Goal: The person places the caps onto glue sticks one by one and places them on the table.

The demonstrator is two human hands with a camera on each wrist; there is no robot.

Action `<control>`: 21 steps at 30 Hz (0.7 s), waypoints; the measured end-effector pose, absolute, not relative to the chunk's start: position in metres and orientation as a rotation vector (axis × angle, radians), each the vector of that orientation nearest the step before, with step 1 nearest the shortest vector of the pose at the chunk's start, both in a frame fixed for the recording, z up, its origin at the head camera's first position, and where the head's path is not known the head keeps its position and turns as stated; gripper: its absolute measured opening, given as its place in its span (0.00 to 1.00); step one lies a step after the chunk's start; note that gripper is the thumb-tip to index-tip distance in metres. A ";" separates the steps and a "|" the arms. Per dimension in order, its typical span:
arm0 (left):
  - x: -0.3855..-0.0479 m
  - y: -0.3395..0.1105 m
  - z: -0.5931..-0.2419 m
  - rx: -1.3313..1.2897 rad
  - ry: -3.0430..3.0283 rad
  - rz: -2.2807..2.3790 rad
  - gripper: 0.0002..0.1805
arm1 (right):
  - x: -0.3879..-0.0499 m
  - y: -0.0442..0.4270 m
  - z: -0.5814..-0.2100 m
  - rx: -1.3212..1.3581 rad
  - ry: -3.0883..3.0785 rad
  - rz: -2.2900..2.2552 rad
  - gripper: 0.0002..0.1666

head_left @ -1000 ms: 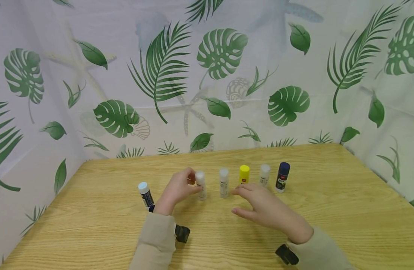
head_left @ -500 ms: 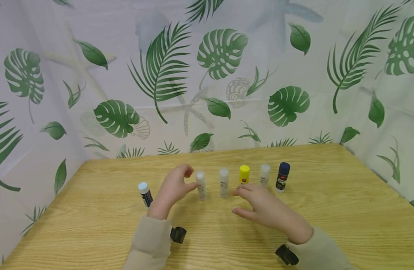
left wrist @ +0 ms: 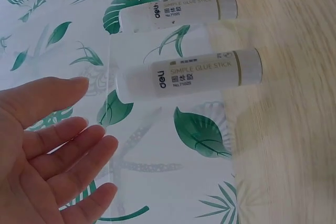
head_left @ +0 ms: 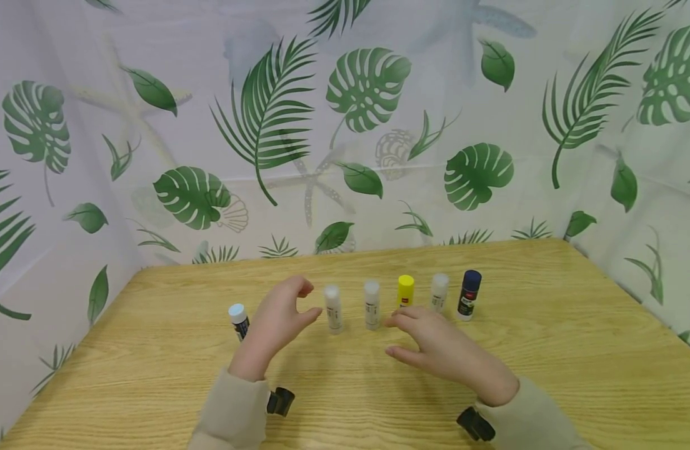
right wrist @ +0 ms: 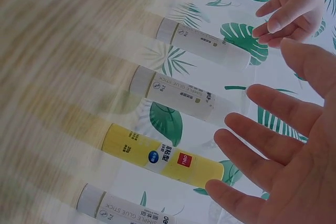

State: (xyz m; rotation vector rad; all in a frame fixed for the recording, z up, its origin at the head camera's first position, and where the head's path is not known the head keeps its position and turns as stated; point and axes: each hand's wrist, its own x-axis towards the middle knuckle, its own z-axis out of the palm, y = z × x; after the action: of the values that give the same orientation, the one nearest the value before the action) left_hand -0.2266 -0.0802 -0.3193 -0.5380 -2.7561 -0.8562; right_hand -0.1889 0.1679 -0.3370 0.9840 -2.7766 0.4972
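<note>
Left of the row of glue sticks, my left hand [head_left: 277, 319] holds nothing, thumb and fingers spread apart. Nearest to it stands a white glue stick [head_left: 333, 310], with a gap between them in the left wrist view. My right hand [head_left: 435, 344] hovers with relaxed fingers in front of a yellow glue stick [right wrist: 163, 153] and holds nothing. A second white glue stick [head_left: 372, 305] stands upright between the hands. Behind the right hand is a third white glue stick [head_left: 439, 290], its lower part hidden. A navy-capped glue stick [head_left: 469, 295] ends the row on the right.
A dark-labelled glue stick with a pale blue cap [head_left: 239, 319] stands at the left, partly covered by the left forearm. The wooden table [head_left: 345, 394] meets a leaf-printed cloth [head_left: 412, 200] along its back and sides.
My left hand has let go of the leftmost white glue stick in the row and drawn back to the left. The right hand keeps its place.
</note>
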 end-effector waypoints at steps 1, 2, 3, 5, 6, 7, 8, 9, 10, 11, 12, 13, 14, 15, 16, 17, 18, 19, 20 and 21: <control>-0.226 -0.082 -0.319 -0.530 -2.755 -0.855 0.17 | -0.189 0.168 -0.337 0.985 -2.775 0.500 0.22; -0.225 -0.083 -0.320 -0.524 -2.750 -0.850 0.17 | -0.188 0.168 -0.336 0.987 -2.773 0.505 0.22; -0.225 -0.085 -0.320 -0.518 -2.744 -0.847 0.16 | -0.188 0.168 -0.336 0.991 -2.770 0.507 0.21; -0.224 -0.089 -0.322 -0.510 -2.729 -0.837 0.17 | -0.187 0.168 -0.335 1.001 -2.763 0.513 0.21; -0.224 -0.091 -0.323 -0.512 -2.719 -0.832 0.16 | -0.187 0.168 -0.335 1.007 -2.759 0.517 0.21; -0.224 -0.093 -0.324 -0.511 -2.709 -0.832 0.17 | -0.187 0.167 -0.335 1.013 -2.755 0.523 0.20; -0.224 -0.095 -0.324 -0.513 -2.699 -0.827 0.17 | -0.187 0.167 -0.335 1.016 -2.753 0.525 0.20; -0.224 -0.097 -0.325 -0.513 -2.691 -0.823 0.17 | -0.187 0.167 -0.335 1.017 -2.754 0.525 0.20; -0.223 -0.099 -0.326 -0.516 -2.679 -0.817 0.17 | -0.187 0.167 -0.335 1.018 -2.755 0.529 0.20; -0.223 -0.101 -0.326 -0.519 -2.667 -0.813 0.17 | -0.187 0.167 -0.335 1.019 -2.755 0.530 0.20; -0.223 -0.102 -0.326 -0.522 -2.654 -0.805 0.17 | -0.187 0.167 -0.335 1.019 -2.759 0.533 0.20; -0.223 -0.104 -0.327 -0.522 -2.642 -0.799 0.17 | -0.187 0.167 -0.335 1.020 -2.763 0.536 0.20; -0.223 -0.105 -0.327 -0.519 -2.632 -0.794 0.17 | -0.187 0.167 -0.335 1.020 -2.765 0.539 0.20; -0.224 -0.107 -0.327 -0.519 -2.620 -0.786 0.17 | -0.187 0.167 -0.336 1.019 -2.770 0.543 0.20; -0.224 -0.109 -0.327 -0.518 -2.609 -0.782 0.16 | -0.187 0.167 -0.336 1.019 -2.773 0.550 0.20; -0.224 -0.110 -0.327 -0.513 -2.602 -0.780 0.16 | -0.187 0.167 -0.336 1.017 -2.775 0.553 0.20; -0.225 -0.112 -0.327 -0.506 -2.596 -0.782 0.16 | -0.187 0.167 -0.336 1.015 -2.779 0.557 0.20; -0.225 -0.114 -0.327 -0.496 -2.591 -0.781 0.16 | -0.187 0.167 -0.336 1.014 -2.780 0.560 0.20; -0.226 -0.116 -0.327 -0.486 -2.586 -0.778 0.16 | -0.187 0.167 -0.336 1.013 -2.781 0.563 0.20; -0.226 -0.118 -0.326 -0.475 -2.580 -0.776 0.16 | -0.187 0.167 -0.336 1.011 -2.783 0.563 0.20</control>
State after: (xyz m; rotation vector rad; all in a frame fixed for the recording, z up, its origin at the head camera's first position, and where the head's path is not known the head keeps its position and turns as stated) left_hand -0.2262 -0.1183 -0.3264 -0.4755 -2.5804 -0.7763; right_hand -0.1873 0.1669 -0.3358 1.0115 -2.7832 0.5633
